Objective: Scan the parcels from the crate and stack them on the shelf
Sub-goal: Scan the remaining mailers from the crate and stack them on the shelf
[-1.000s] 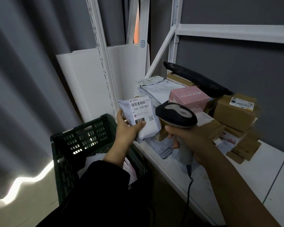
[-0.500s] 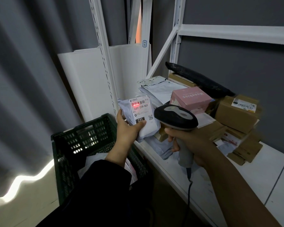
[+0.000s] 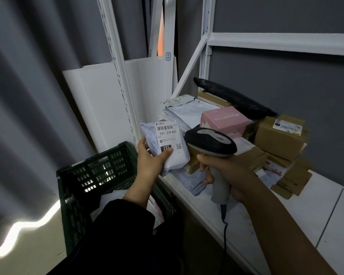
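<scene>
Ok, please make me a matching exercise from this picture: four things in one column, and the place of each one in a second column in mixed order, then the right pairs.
Things
1. white parcel
2. scanner
3. pink box
4. green crate

Places
a. low down, left of the shelf
b. held in the left hand
c. stacked up on the shelf
d. gripped in the right hand

Pairs: 1-b, 2-d, 3-c, 4-a
</scene>
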